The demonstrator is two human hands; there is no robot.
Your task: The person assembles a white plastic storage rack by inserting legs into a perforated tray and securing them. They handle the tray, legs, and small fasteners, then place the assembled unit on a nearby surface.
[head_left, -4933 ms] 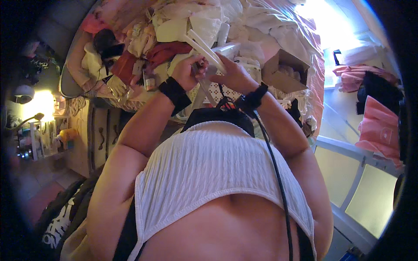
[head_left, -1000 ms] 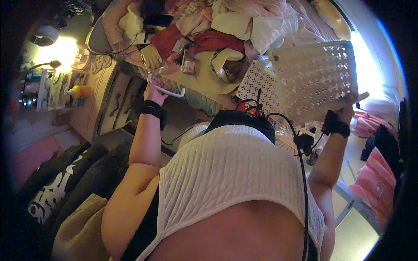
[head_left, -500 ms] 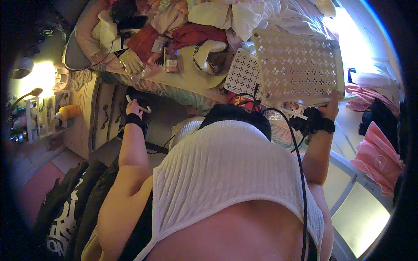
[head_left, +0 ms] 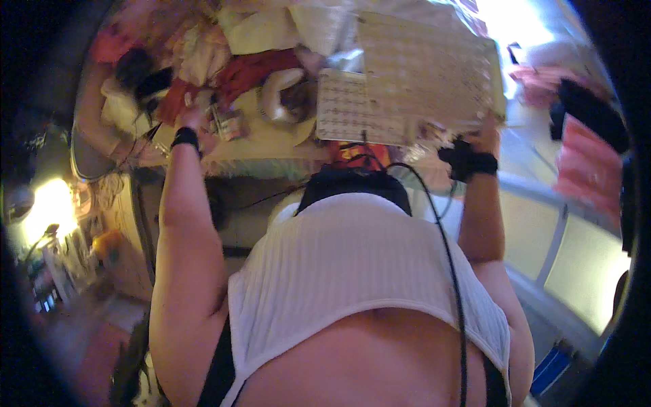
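At the right, my right hand (head_left: pixel 485 140) grips the lower right corner of a large beige perforated plastic panel (head_left: pixel 427 71), like the side of a basket, held tilted over the bed. A smaller white perforated panel (head_left: pixel 342 102) sits beside it on the left; I cannot tell whether the two are joined. My left hand (head_left: pixel 194 121) reaches over the bed, close to a red cloth (head_left: pixel 178 100) and a small clear container with a pinkish label (head_left: pixel 232 126). Motion smears its fingers, and what they hold, if anything, is unclear. Black bands circle both wrists.
Heaped clothes and a white cap-like item (head_left: pixel 279 91) cover the bed (head_left: pixel 258 146). A black cable (head_left: pixel 434 203) runs down my front. A glowing lamp (head_left: pixel 51 214) stands at the left. Pink cloth (head_left: pixel 588 166) hangs at the right by pale cabinet doors (head_left: pixel 586 264).
My left hand has moved up from beside the drawers to over the bed; the white hanger it held no longer shows. The view has shifted, and my right hand still grips the panel.
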